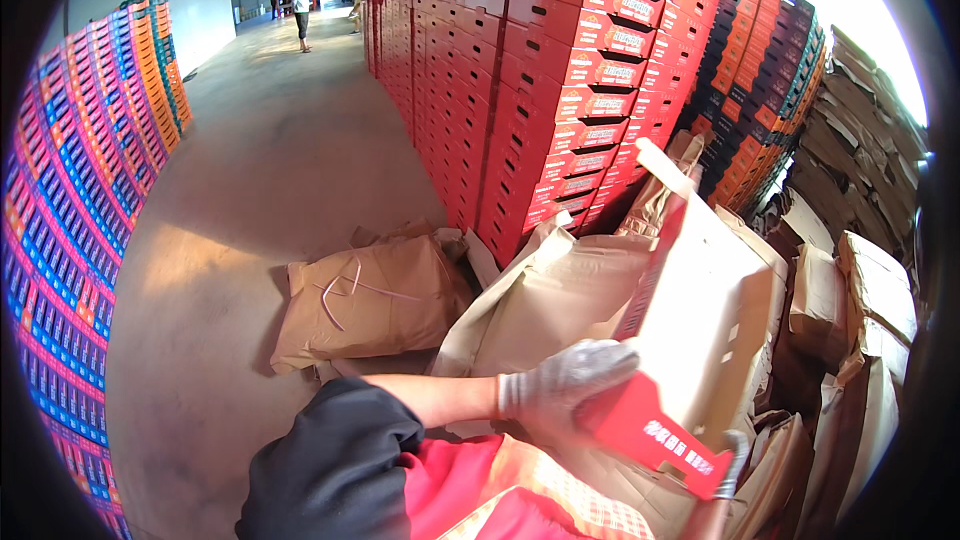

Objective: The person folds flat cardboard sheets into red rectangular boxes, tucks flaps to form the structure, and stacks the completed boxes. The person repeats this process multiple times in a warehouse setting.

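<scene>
A red cardboard tray box (650,425), pale inside, is held tilted in front of me, its open side facing up and toward me. My left hand (570,377), in a grey glove, grips its left side near the close corner, thumb over the edge. My right hand (735,462), also gloved, is closed around the near right corner; much of it is hidden behind the cardboard. Beneath and beyond the box lies opened brown wrapping paper (540,295). To the left, a brown paper-wrapped bundle (375,295) rests on the floor with loose pinkish straps on top.
A tall stack of red boxes (540,120) rises just beyond the paper. Brown wrapped packs (865,290) crowd my right, with orange and dark boxes (750,80) behind. Colourful stacked boxes (75,200) line the far left. A person (302,12) stands down the concrete aisle (270,130).
</scene>
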`<state>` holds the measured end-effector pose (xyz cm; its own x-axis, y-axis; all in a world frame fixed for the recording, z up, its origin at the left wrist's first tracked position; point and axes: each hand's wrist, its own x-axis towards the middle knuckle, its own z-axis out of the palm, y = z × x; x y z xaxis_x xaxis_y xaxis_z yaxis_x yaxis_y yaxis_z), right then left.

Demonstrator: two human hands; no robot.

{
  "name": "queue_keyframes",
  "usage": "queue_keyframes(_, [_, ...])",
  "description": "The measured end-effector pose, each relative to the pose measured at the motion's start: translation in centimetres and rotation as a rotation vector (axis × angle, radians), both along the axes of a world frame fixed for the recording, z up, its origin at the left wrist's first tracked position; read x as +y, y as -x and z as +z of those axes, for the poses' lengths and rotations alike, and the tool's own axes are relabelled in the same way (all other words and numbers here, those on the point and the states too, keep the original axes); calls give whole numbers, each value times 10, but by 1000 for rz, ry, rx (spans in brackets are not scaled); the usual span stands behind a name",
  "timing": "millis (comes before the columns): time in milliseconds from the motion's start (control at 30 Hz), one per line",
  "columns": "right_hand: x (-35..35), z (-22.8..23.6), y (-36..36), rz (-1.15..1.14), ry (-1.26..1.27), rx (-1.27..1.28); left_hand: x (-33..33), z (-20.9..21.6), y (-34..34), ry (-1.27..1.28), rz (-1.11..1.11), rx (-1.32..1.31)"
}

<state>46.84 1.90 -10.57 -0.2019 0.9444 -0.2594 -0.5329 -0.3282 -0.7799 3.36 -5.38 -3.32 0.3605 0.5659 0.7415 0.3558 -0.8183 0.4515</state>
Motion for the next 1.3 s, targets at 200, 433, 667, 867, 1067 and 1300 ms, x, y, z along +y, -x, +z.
queue_keyframes(200, [22, -106, -21, -75, -283, -1181, 25, 67, -78, -63, -77, 418])
queue_keyframes(433, [-34, 144, 56, -633, -825, -462, 34, 78, -132, -321, -335, 160])
queue_keyframes(667, [-63, 200, 119, -59, -1133, -1502, 40, 29, -158, -414, -211, -363])
queue_keyframes(867, [-43, 222, 131, 279, -408, -1454, 26, 11, -172, -19, -99, -534])
queue_keyframes(1067, [-20, 224, 153, 365, -645, -1831, 19, 0, -186, 439, -230, -492])
queue_keyframes(1300, [5, 183, 188, 495, -1292, -1620, 13, 3, -168, 432, -297, -334])
